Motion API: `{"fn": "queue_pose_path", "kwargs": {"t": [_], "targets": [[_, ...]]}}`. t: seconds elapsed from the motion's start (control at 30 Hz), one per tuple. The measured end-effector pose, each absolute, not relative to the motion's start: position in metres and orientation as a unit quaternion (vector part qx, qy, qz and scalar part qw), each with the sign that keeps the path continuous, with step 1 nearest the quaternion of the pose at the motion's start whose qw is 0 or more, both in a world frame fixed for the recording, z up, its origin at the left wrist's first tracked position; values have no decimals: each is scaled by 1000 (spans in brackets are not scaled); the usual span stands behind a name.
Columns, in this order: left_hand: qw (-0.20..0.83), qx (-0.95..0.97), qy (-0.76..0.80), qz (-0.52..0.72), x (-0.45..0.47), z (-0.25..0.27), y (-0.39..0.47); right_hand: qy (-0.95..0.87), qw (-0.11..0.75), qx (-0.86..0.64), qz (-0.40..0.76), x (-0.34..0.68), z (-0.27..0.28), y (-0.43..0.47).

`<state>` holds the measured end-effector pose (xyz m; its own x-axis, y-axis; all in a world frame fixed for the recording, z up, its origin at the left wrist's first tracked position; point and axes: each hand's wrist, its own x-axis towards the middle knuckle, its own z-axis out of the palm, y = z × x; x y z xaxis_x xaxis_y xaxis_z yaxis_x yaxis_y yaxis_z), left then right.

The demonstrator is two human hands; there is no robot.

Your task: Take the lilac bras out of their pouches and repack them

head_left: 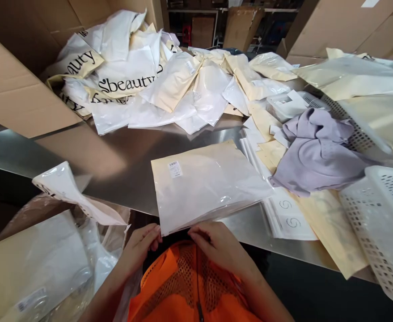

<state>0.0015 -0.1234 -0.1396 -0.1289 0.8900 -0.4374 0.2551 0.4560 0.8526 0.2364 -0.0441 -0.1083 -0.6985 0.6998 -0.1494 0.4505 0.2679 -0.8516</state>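
Observation:
A flat frosted plastic bag [206,179] lies on the metal table with its front edge hanging towards me. A small white barcode label [175,169] is stuck near its upper left corner. My left hand [145,240] is closed, thumb and fingers pinched at the bag's lower left corner. Along the same front edge, my right hand [214,243] has its fingers curled, closed on the bag's edge; its fingertips are partly hidden. Right of the bag lies a crumpled lilac garment [320,152], resting over stacked white printed bags [288,214].
Many packed bags, some printed "beauty", are heaped at the back beside a cardboard box [22,85]. White perforated baskets [360,223] stand on the right. At lower left, a lined bin [122,210] holds plastic bags [42,255]. The metal table [129,165] ends just before me.

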Motion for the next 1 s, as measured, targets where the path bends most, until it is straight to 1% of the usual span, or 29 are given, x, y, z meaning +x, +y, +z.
{"fn": "queue_pose_path", "kwargs": {"t": [0.07,0.2,0.57,0.67,0.83,1.0], "targets": [[540,393,669,327,6,-142,-123,-790,97,-358,489,229,-109,-50],[555,386,655,338,11,-144,-123,-796,58,-347,493,220,-112,-57],[550,382,646,367,15,-145,-124,-777,37,-313,545,204,-132,-72],[542,395,645,365,14,-147,-127,-754,57,-310,576,199,-140,-76],[531,429,634,363,16,-144,-127,-701,128,-297,635,191,-146,-79],[532,440,628,359,19,-143,-125,-672,184,-282,659,186,-149,-78]]}}
